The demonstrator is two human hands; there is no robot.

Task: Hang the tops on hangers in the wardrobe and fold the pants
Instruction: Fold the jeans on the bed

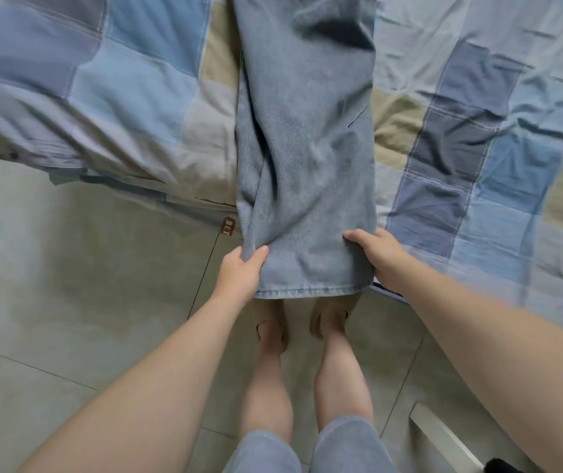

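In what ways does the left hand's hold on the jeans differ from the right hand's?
The left hand grips a bunched fold of the jeans, the right hand a flatter edge. The left hand is over the floor tiles, the right hand by the quilt. Both pinch the fabric near the hem, thumb on top.

Single head-worn, wide-angle view, looking steeply down and forward from above the person's own arms. The left hand (239,273) and right hand (382,259) sit close, just below centre; bed (119,83) beyond them, floor (51,285) beneath.
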